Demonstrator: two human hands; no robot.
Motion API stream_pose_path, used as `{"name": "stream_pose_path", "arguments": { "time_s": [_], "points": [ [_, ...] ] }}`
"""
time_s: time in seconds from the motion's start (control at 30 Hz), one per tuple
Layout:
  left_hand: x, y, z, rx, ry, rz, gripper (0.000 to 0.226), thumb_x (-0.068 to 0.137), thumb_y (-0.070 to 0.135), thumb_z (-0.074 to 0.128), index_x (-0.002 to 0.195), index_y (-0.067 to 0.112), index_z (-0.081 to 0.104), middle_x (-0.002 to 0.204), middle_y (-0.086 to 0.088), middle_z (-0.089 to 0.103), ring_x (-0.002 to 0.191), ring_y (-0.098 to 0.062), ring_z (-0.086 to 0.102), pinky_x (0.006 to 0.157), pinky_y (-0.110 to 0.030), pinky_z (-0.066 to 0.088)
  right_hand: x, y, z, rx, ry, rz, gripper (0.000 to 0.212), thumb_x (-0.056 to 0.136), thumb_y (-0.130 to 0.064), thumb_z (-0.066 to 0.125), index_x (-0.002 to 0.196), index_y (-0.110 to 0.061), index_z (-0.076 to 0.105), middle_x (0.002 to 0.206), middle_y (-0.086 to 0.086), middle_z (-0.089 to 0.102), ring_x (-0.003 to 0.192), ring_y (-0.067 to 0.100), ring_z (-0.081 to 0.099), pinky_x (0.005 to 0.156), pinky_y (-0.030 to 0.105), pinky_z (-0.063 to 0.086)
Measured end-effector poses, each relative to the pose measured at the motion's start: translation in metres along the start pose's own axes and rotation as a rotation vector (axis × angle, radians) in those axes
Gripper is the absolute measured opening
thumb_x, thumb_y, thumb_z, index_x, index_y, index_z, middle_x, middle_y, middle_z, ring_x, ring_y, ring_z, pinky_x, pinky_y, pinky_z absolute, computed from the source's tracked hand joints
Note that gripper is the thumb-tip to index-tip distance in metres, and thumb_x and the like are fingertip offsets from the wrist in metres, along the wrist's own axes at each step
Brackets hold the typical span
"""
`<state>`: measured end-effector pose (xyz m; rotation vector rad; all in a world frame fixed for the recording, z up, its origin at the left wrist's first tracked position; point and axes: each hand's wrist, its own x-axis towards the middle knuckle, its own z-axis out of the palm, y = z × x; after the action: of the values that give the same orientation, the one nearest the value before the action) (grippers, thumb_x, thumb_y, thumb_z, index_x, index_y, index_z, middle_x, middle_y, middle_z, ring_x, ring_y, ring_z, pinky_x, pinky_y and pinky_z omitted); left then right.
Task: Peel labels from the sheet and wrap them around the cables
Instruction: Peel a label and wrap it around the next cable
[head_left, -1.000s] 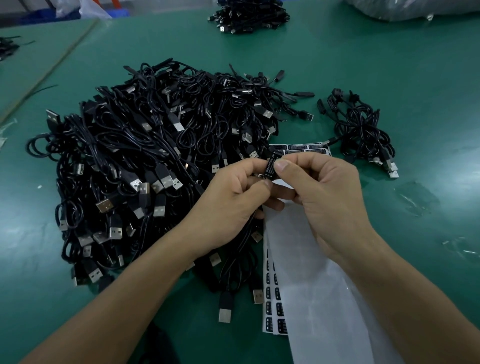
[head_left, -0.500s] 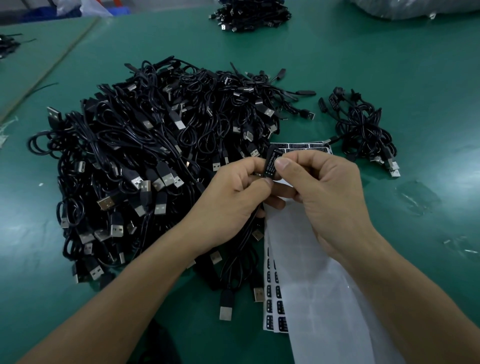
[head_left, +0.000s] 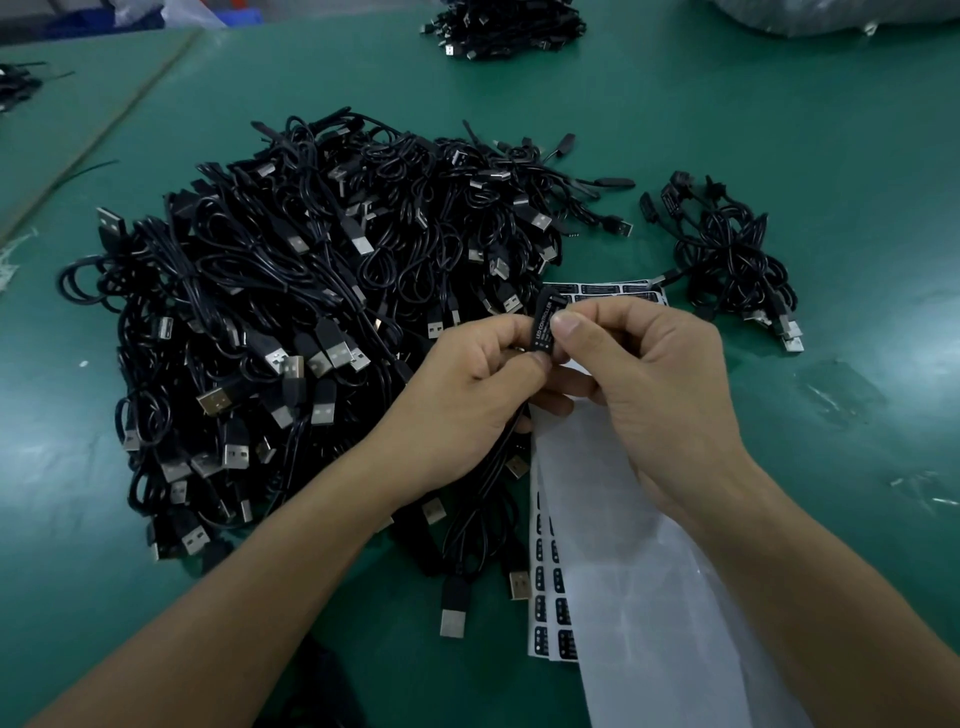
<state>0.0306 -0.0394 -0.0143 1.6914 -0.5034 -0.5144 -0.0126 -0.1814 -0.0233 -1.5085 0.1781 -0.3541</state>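
My left hand grips the cable; my right hand pinches the black label onto it, above the sheet.

Dim, cool overhead light is recorded across the table. Pale sheen is noted near its left and right edges; no hard glare is found. Shadows are soft and faint. The pile of cables is underexposed, with detail lost in black. The white sheet is rendered brightest. Focus is sharp at the left hand and right hand: lettering on the label is legible. The far edge is softened, and wide-angle stretching is observed towards the corners.
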Motion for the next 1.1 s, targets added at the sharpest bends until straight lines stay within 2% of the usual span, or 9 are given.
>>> {"name": "stream_pose_path", "arguments": {
  "time_s": [0.1,0.2,0.37,0.5,0.77,1.1],
  "points": [
    [0.0002,0.0006,0.0007,0.000,-0.002,0.000,0.020,0.104,0.004,0.043,0.104,0.006,0.063,0.085,0.007,0.078,0.075,-0.006,0.071,0.060,-0.017,0.050,0.0004,0.0002,-0.0002,0.012,0.006,0.001,0.014,0.093,-0.009,0.069,0.080,-0.013,0.075,0.072,0.007,0.069,0.065,0.011,0.067,0.063,0.028,0.060],
    [0.0002,0.0009,0.0010,-0.005,0.000,0.000,0.021,0.104,0.003,0.043,0.105,0.008,0.063,0.085,0.008,0.077,0.075,-0.006,0.071,0.060,-0.016,0.050,0.0001,0.0003,0.0002,0.027,0.014,0.013,0.014,0.093,-0.008,0.069,0.080,-0.012,0.075,0.071,0.005,0.068,0.065,0.011,0.067,0.064,0.029,0.060],
    [-0.0003,0.0010,0.0013,-0.009,-0.007,-0.004,0.022,0.103,0.003,0.043,0.105,0.009,0.063,0.084,0.009,0.077,0.075,-0.005,0.071,0.060,-0.016,0.049,-0.0009,-0.0004,0.0003,0.077,0.018,0.023,0.011,0.093,-0.004,0.068,0.083,-0.004,0.073,0.069,0.006,0.066,0.061,0.008,0.066,0.060,0.022,0.057],
    [0.0004,0.0007,0.0020,-0.003,-0.005,0.001,0.022,0.103,0.002,0.043,0.106,0.007,0.063,0.084,0.009,0.077,0.075,-0.005,0.070,0.060,-0.015,0.049,-0.0008,-0.0008,-0.0008,0.043,0.018,0.019,0.010,0.093,-0.006,0.069,0.084,-0.005,0.073,0.069,0.004,0.066,0.062,0.008,0.066,0.061,0.021,0.057],
    [0.0005,0.0010,0.0021,-0.002,-0.009,0.006,0.025,0.103,0.002,0.042,0.102,0.014,0.064,0.083,0.010,0.077,0.074,-0.004,0.070,0.060,-0.015,0.049,-0.0009,-0.0021,-0.0001,0.025,0.023,0.003,0.012,0.093,-0.006,0.069,0.082,-0.009,0.073,0.065,0.000,0.066,0.060,0.005,0.066,0.060,0.021,0.057],
    [0.0001,-0.0002,0.0013,-0.009,-0.014,0.015,0.020,0.104,0.002,0.043,0.107,0.006,0.063,0.082,0.009,0.077,0.073,-0.004,0.070,0.059,-0.016,0.049,-0.0013,-0.0027,-0.0001,0.022,-0.007,-0.018,0.015,0.094,-0.005,0.067,0.081,-0.010,0.072,0.065,0.001,0.063,0.059,0.003,0.062,0.057,0.017,0.055]
  ]
}}
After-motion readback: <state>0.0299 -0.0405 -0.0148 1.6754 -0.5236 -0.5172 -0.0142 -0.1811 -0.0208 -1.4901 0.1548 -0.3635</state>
